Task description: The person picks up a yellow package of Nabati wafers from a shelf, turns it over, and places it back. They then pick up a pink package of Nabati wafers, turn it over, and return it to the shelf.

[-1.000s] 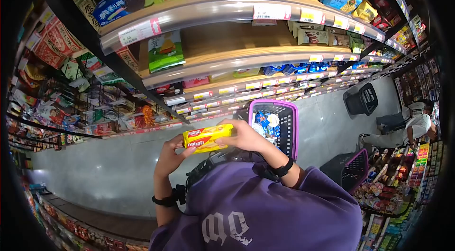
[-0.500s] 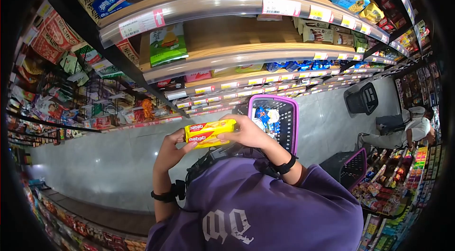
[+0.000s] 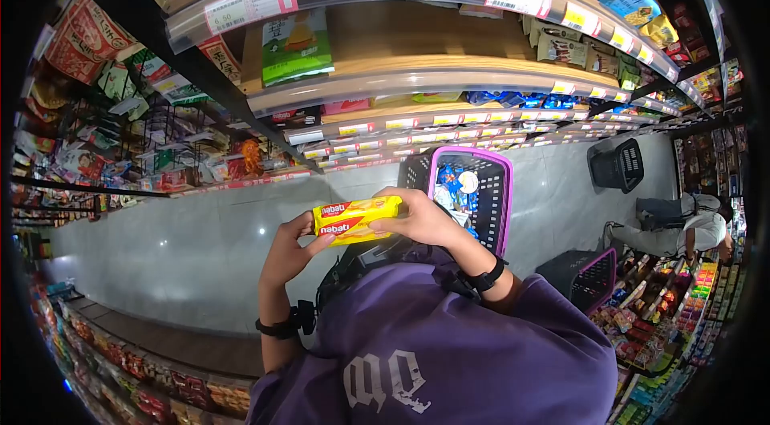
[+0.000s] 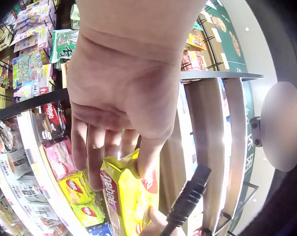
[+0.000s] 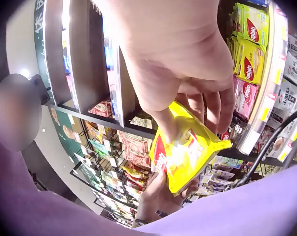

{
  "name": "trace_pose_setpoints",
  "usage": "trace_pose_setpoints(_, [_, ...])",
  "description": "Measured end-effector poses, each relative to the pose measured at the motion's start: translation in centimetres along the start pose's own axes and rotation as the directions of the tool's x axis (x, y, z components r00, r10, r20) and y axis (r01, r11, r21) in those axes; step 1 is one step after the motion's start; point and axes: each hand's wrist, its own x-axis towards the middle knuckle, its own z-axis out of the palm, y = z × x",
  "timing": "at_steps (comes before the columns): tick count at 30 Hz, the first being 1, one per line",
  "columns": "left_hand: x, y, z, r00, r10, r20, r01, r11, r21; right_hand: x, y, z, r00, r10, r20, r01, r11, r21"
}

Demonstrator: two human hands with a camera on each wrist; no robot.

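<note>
Both hands hold a yellow nabati wafer pack (image 3: 353, 224) in front of the chest, its red logos facing up toward the head camera. My left hand (image 3: 290, 255) grips the pack's left end, thumb on the near face and fingers behind. At the opposite end my right hand (image 3: 429, 220) pinches it, thumb laid over the front. In the left wrist view, the left thumb and fingers close on the crinkled yellow wrapper (image 4: 126, 194). The right wrist view shows the right thumb pressed on the wrapper (image 5: 188, 152), with the left hand (image 5: 156, 199) at the far end.
A black shopping basket with a purple rim (image 3: 507, 208) holds blue packets, just beyond the right hand. Snack shelves (image 3: 433, 76) with price tags run ahead. Another basket (image 3: 616, 165) and a bending person (image 3: 698, 228) are at the right. Grey floor (image 3: 168, 257) stretches left.
The head view has shifted, so the upper shelf sits higher and appears larger. The basket appears slightly higher too. Both hands keep hold of the wafer pack, nearly in place.
</note>
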Motion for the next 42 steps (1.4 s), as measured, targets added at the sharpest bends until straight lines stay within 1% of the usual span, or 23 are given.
trace_pose_setpoints(3, [-0.1, 0.3, 0.1, 0.998, -0.059, 0.015, 0.059, 0.997, -0.045, -0.1, 0.9, 0.5, 1.0, 0.012, -0.002, -0.012, 0.999, 0.037])
trace_pose_setpoints(5, [0.2, -0.2, 0.1, 0.998, -0.059, 0.036, 0.061, 0.995, -0.073, -0.3, 1.1, 0.6, 1.0, 0.02, -0.01, -0.02, 0.999, 0.037])
trace_pose_setpoints(8, [1.0, -0.7, 0.3, 0.995, -0.059, 0.079, 0.067, 0.993, -0.099, -0.7, 0.8, 0.5, 0.997, 0.043, -0.057, -0.046, 0.997, -0.056])
trace_pose_setpoints(11, [2.2, -0.8, 0.2, 0.991, -0.033, 0.132, 0.047, 0.993, -0.105, -1.2, 1.5, 0.6, 0.986, 0.131, -0.106, -0.127, 0.991, 0.046])
trace_pose_setpoints(14, [3.5, -0.6, 0.3, 0.982, -0.002, 0.189, 0.029, 0.99, -0.139, -1.7, 2.1, 0.5, 0.978, 0.138, -0.158, -0.132, 0.99, 0.052])
trace_pose_setpoints(17, [4.9, -0.6, 0.3, 0.969, 0.017, 0.246, 0.024, 0.987, -0.161, -2.1, 1.7, 0.3, 0.963, 0.192, -0.19, -0.183, 0.981, 0.066])
trace_pose_setpoints(20, [5.9, -1.0, 0.5, 0.956, 0.015, 0.293, 0.028, 0.989, -0.145, -2.5, 1.6, 0.1, 0.955, 0.157, -0.251, -0.16, 0.987, 0.006])
trace_pose_setpoints(21, [6.2, -1.1, 0.4, 0.953, 0.013, 0.304, 0.029, 0.991, -0.133, -2.4, 1.9, -0.1, 0.954, 0.156, -0.257, -0.156, 0.988, 0.021])
trace_pose_setpoints(25, [6.8, -1.8, 0.6, 0.952, 0.018, 0.306, 0.026, 0.99, -0.139, -2.4, 2.6, -0.1, 0.95, 0.157, -0.272, -0.143, 0.987, 0.07])
trace_pose_setpoints(29, [7.3, -1.3, 0.5, 0.949, 0.038, 0.314, 0.007, 0.99, -0.141, -2.4, 1.5, -0.3, 0.943, 0.179, -0.282, -0.161, 0.983, 0.087])
trace_pose_setpoints(35, [6.7, -1.8, -0.2, 0.961, 0.032, 0.274, 0.013, 0.987, -0.16, -1.6, 1.2, 0.1, 0.953, 0.132, -0.271, -0.12, 0.991, 0.062])
trace_pose_setpoints(39, [6.3, -2.3, 0.0, 0.961, 0.048, 0.272, -0.003, 0.987, -0.164, -1.8, 1.3, 0.4, 0.952, 0.164, -0.259, -0.138, 0.984, 0.114])
trace_pose_setpoints(42, [6.4, -2.6, 0.4, 0.955, 0.03, 0.295, 0.032, 0.979, -0.201, -2.3, 1.3, 0.2, 0.947, 0.187, -0.263, -0.169, 0.981, 0.09])
